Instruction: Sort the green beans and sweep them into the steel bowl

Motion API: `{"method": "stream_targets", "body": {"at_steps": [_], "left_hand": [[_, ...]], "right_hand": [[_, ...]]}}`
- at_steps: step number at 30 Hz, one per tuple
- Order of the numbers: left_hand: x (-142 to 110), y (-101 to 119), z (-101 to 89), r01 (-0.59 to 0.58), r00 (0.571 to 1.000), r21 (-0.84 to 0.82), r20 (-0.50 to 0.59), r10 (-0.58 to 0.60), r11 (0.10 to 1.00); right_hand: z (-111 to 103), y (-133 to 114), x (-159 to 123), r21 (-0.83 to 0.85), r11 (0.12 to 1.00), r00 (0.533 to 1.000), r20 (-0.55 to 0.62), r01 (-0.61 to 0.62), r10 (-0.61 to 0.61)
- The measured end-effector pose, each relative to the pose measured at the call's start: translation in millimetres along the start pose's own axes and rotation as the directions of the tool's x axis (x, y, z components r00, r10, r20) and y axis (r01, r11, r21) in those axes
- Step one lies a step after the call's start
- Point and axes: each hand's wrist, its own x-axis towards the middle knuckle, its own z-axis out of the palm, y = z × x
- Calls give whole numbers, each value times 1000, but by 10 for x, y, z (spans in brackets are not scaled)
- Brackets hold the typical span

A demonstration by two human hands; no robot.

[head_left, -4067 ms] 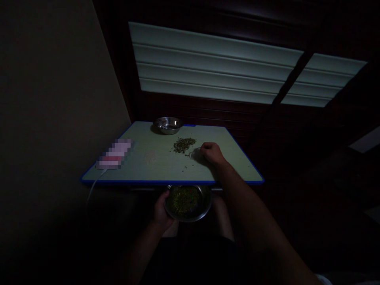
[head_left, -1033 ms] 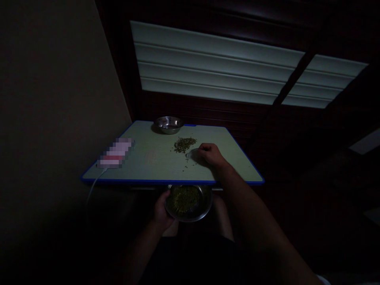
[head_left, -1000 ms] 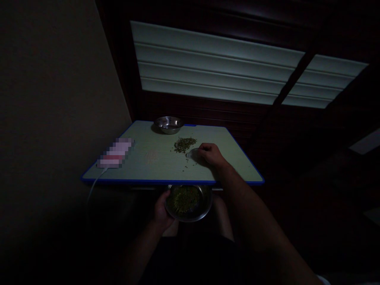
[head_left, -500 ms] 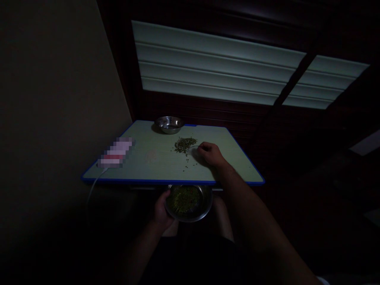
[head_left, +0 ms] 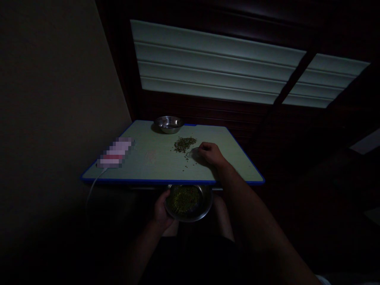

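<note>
Below the table's front edge, my left hand (head_left: 161, 209) grips the left rim of a metal bowl (head_left: 204, 213). Small green grains that look like mung beans (head_left: 184, 199) lie inside it. Over the table, my right hand (head_left: 210, 152) is closed, pinching a thin translucent piece (head_left: 194, 152) whose exact kind I cannot make out. The piece points left, its tip at the near edge of a pile of brownish-green beans (head_left: 184, 144). A few loose beans lie scattered just in front of the pile.
The pale tabletop (head_left: 142, 170) has a blue rim. A second metal bowl (head_left: 168, 125) stands at the back. On the left lies a pixelated phone-like object (head_left: 115, 153) with a white cable (head_left: 92, 188) running off the edge. A wall (head_left: 59, 99) borders the left.
The translucent piece has tilted: nearly edge-on half a second ago, it now shows its broad face. Compared with the earliest frame, more loose beans lie before the pile. My left hand stays put.
</note>
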Motion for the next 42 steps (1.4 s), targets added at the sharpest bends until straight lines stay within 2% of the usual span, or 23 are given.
{"method": "stream_targets", "body": {"at_steps": [3,12,21,31,42], "left_hand": [[-18,6,21,-4,1000,5,-17,4,1000],[-8,-8,3,-8,1000,-13,0,8,1000],[6,1,13,11,999,7,-44,-11,1000],[6,-6,-8,5,1000,-4,12,-5,1000],[7,-1,-6,25,1000,-15,15,-24,1000]], "right_hand": [[4,-12,-5,8,999,999,-25,33,-32],[15,51,14,-10,993,993,26,119,-118],[13,11,1,73,996,998,46,45,-49],[15,4,-5,128,991,996,79,23,-33],[15,6,-8,54,998,999,30,37,-38]]}}
